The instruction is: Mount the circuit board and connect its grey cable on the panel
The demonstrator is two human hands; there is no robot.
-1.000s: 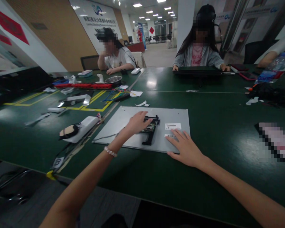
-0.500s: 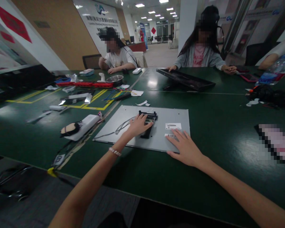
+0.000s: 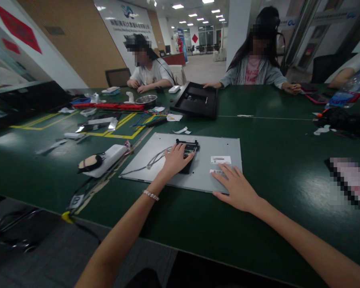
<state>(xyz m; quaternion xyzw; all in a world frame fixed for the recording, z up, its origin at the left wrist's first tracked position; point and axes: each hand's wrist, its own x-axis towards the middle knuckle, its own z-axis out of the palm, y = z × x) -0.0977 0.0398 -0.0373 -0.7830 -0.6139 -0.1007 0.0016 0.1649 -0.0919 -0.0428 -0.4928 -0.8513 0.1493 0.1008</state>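
Black frame (image 3: 196, 99) swung left; right fingers (image 3: 227, 175) spread at panel's (image 3: 204, 172) edge, left fingers (image 3: 177, 153) over bracket (image 3: 192, 147), grip unclear.

Overall illumination is dim and cool. White ceiling lamps (image 3: 193, 15), in rows far beyond the grey panel (image 3: 201, 174), are overexposed and form the brightest spots. The glossy counter (image 3: 180, 224) returns a broad, hazy glare to the right of the panel and a weaker sheen to its far left. The floor (image 3: 54, 244), to the panel's near left, falls into deep shade. Wide-angle distortion stretches the bottle (image 3: 351, 90) at the panel's far right and slants the wood-toned wall (image 3: 69, 44) at its far left. Detail is soft: fine print on the panel's labels (image 3: 221, 160) is illegible. Coarse pixel blocks cover an oblong object (image 3: 352, 180) to the panel's right.
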